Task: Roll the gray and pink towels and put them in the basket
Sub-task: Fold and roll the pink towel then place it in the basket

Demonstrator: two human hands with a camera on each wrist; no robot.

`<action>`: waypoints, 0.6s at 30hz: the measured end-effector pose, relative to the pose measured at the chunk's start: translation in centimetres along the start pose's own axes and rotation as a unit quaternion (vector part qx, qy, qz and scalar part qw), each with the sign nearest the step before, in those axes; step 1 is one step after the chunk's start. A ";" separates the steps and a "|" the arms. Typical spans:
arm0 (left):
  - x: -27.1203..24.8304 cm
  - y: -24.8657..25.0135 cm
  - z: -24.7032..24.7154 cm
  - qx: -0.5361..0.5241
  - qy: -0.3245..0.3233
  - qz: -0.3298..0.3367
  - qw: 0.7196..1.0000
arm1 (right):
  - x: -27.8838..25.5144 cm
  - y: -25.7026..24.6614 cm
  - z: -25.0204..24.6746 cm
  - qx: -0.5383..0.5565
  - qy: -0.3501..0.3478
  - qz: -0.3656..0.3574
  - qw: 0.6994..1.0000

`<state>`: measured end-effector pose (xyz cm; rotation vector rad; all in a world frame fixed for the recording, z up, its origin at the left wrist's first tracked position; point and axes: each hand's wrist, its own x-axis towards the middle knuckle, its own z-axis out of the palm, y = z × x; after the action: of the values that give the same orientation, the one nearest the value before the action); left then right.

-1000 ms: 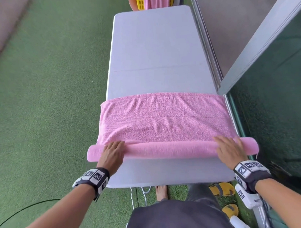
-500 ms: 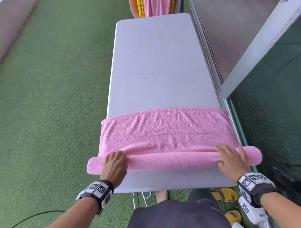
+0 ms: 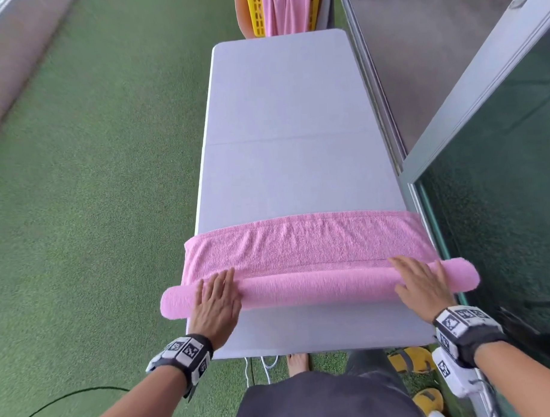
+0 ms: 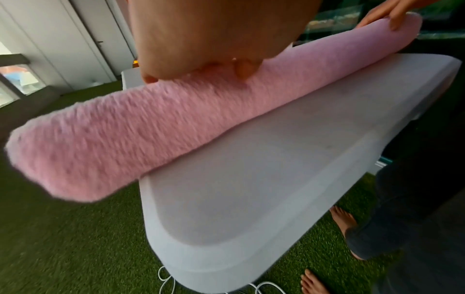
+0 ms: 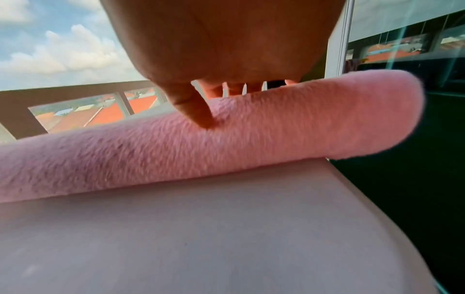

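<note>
Left hand (image 3: 216, 299) flat, palm down on rolled part of pink towel (image 3: 303, 254), fingers straight and together, pressing near the roll's left end; nothing grasped. Right hand (image 3: 421, 284) likewise flat on the roll near its right end, fingers extended over the top, thumb (image 5: 198, 113) dug into the terry on the near side; not clasped round it. Roll lying crosswise near the near edge of the white table (image 3: 283, 114), both ends overhanging the left and right edges. Unrolled remainder spread flat beyond the roll toward the far edge, spanning the full width and draping slightly over the left edge. Bare tabletop between roll and near edge, and again from the towel's far hem to the far edge. Yellow basket (image 3: 256, 12) just past the far edge, off the table, with pink cloth (image 3: 287, 9) hanging in it. Green artificial turf (image 3: 95, 183) below on the left. Glass panel (image 3: 500, 185) and metal frame along the right edge. Yellow slippers (image 3: 410, 359) on the turf by the near right corner.
</note>
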<state>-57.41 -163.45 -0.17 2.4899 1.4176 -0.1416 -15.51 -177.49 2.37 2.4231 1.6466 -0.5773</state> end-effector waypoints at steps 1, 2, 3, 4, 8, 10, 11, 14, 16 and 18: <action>-0.2 0.0 0.2 -0.007 0.007 0.000 1.000 | 0.0 -0.1 0.1 0.017 0.006 -0.003 1.000; -0.5 0.0 0.3 -0.005 0.010 0.011 1.000 | -0.4 -0.3 0.3 0.022 -0.008 -0.008 1.000; -0.9 0.0 0.4 0.012 0.000 0.022 1.000 | -0.9 -0.4 0.8 0.007 -0.022 -0.014 1.000; -1.3 -0.1 0.4 0.027 -0.015 0.031 0.999 | -1.5 -0.5 1.3 -0.014 -0.030 -0.020 0.999; -0.8 -0.5 0.0 0.002 0.014 0.050 0.999 | -2.0 -0.4 1.3 -0.024 -0.020 -0.030 0.999; 0.3 -0.4 -1.1 -0.003 0.032 0.041 0.999 | -0.9 -0.4 0.2 -0.030 -0.031 -0.029 0.999; 1.0 -0.4 -1.2 0.001 0.034 0.036 0.999 | -0.3 -0.4 -0.3 -0.027 -0.022 -0.029 0.999; 2.2 -0.2 -1.2 -0.026 0.033 0.008 0.999 | 0.8 -0.5 -0.8 0.005 0.018 -0.020 1.000; 1.7 -0.1 -0.6 -0.021 0.002 0.028 0.999 | 0.2 -0.8 -0.3 0.007 -0.020 -0.022 1.000; 1.0 -0.1 -0.2 0.007 -0.023 0.058 0.998 | -0.8 -1.1 0.6 -0.023 -0.046 -0.023 0.998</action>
<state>-56.95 -162.50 -0.22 2.5549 1.2558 -0.1840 -16.88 -177.99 2.19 2.2954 1.6640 -0.6396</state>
